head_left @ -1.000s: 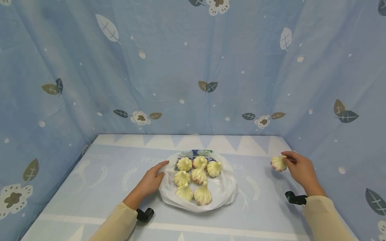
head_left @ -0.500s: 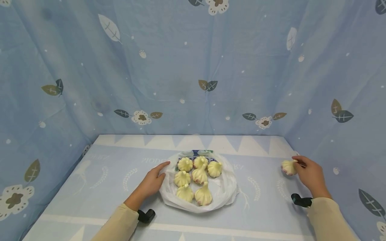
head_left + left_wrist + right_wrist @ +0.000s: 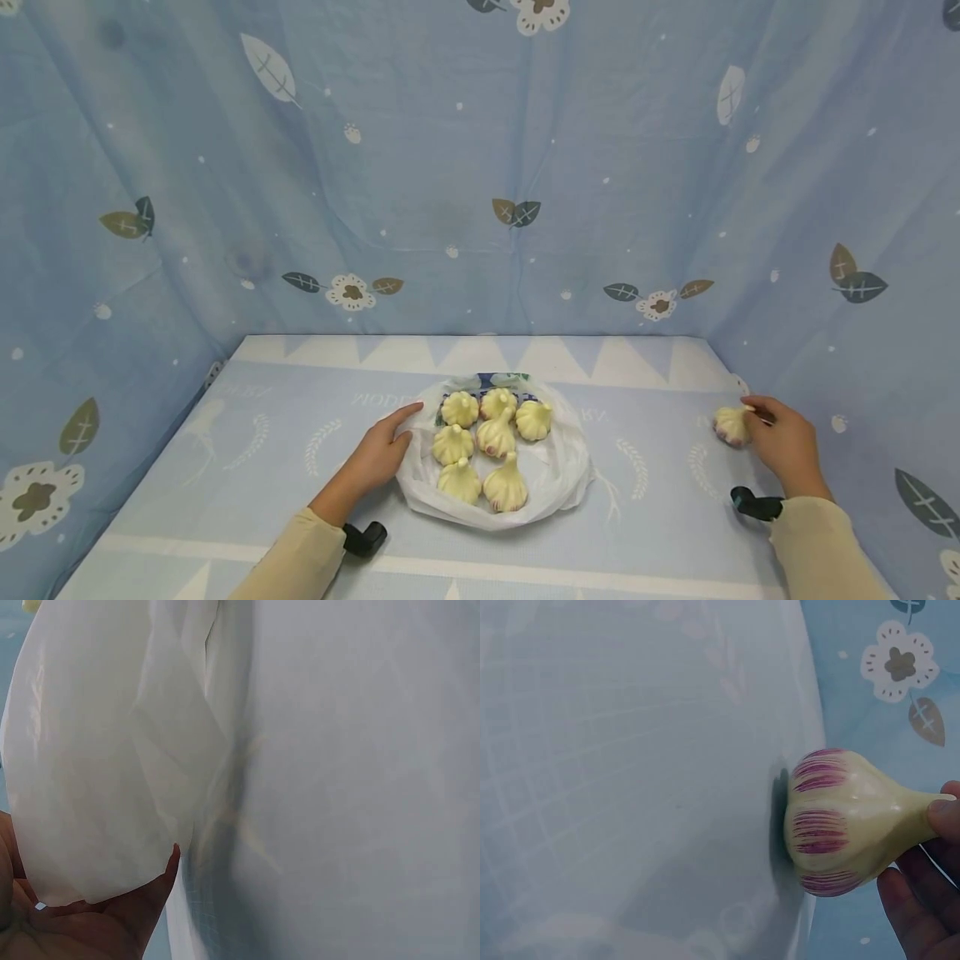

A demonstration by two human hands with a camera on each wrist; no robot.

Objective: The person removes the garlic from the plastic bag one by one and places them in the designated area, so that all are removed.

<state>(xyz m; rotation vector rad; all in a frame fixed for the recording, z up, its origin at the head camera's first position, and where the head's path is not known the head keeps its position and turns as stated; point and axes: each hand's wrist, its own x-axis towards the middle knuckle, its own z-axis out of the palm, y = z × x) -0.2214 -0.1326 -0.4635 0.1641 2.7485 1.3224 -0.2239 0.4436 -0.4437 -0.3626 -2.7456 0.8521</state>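
Observation:
A white plastic bag (image 3: 558, 492), its rim rolled low, stands open mid-table with several pale yellow garlic bulbs (image 3: 505, 483) inside. My left hand (image 3: 375, 450) rests against the bag's left side, index finger straight along it and thumb apart. From the left wrist view, the bag's wall (image 3: 112, 750) lies between thumb and fingers and hides part of them. Over at the right, my right hand (image 3: 787, 437) pinches another garlic bulb (image 3: 730, 426) by its stem. Purple streaks mark this bulb's base (image 3: 821, 831), which faces the tabletop close by in the right wrist view.
A patterned light blue cloth covers the table (image 3: 300, 500). Blue printed curtains (image 3: 420, 167) surround it at the back and sides, the right one (image 3: 862, 358) close beside my right hand. Small black devices (image 3: 365, 540) are worn at both wrists.
My right hand has carried its garlic bulb to the right and slightly down toward the table's right edge. My left hand, the bag and the bulbs in it stay put.

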